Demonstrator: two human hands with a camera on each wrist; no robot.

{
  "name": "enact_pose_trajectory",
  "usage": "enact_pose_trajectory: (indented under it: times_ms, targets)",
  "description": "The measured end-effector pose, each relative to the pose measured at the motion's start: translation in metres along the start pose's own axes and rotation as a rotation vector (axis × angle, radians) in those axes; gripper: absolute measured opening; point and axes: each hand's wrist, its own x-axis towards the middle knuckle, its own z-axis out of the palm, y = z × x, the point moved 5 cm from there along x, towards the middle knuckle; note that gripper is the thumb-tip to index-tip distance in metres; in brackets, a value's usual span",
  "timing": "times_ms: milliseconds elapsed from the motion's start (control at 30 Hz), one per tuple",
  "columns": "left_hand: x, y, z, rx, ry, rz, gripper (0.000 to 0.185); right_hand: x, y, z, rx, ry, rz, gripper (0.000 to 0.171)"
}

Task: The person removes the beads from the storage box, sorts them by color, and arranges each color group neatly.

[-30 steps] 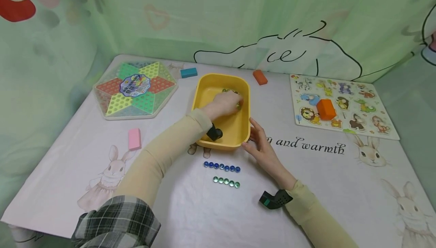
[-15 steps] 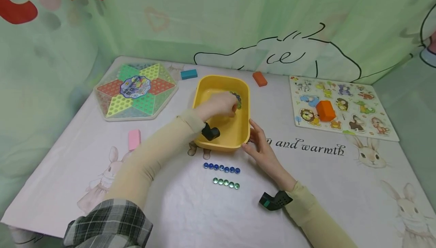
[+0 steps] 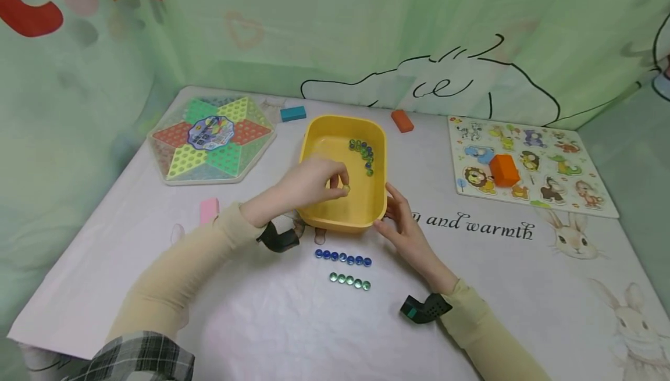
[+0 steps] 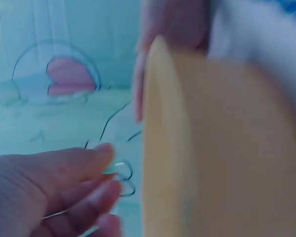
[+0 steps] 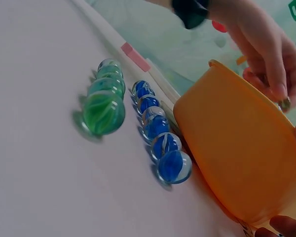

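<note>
My left hand (image 3: 316,182) is over the left half of a yellow plastic bin (image 3: 335,221), pinching a small greenish glass marble (image 3: 346,189) between thumb and fingertips. The same marble (image 5: 284,103) shows above the bin's rim in the right wrist view. Green and blue marbles (image 3: 369,158) lie inside along the bin's far right side. My right hand (image 3: 410,238) rests against the bin's near right corner from outside, fingers along the wall and thumb at the front. In front of the bin, a row of blue marbles (image 3: 342,257) lies behind a row of green marbles (image 3: 349,280).
A star-patterned Chinese checkers board (image 3: 211,139) lies back left. Blue (image 3: 293,113), pink (image 3: 209,209) and orange (image 3: 402,120) blocks are scattered around the bin. An animal puzzle board (image 3: 555,189) with an orange block (image 3: 505,170) on it lies at right. A curtain (image 3: 335,32) hangs behind.
My left hand has drawn back from the marbles at the bin's far right, moving left and nearer with one marble pinched. My right hand has stayed at the bin's corner.
</note>
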Motion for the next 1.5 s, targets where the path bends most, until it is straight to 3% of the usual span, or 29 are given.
enact_pose_trajectory:
  times_ms: [233, 400, 567, 933, 1500]
  targets:
    - [-0.047, 0.006, 0.018, -0.044, 0.109, 0.080, 0.015, -0.001, 0.001, -0.001, 0.010, 0.002, -0.020, 0.074]
    - [-0.070, 0.004, 0.033, -0.067, 0.112, 0.108, 0.013, -0.002, 0.000, -0.001, 0.018, 0.001, -0.017, 0.074]
    - [-0.085, 0.002, 0.053, -0.057, 0.065, 0.121, 0.014, -0.001, 0.001, -0.001, 0.023, 0.001, -0.003, 0.074]
    - [-0.090, 0.001, 0.079, -0.034, -0.034, 0.123, 0.013, 0.000, 0.001, -0.001, 0.034, 0.002, 0.012, 0.073]
    - [-0.090, 0.002, 0.086, -0.009, -0.082, 0.142, 0.012, 0.001, -0.001, 0.000, 0.026, -0.002, -0.002, 0.072]
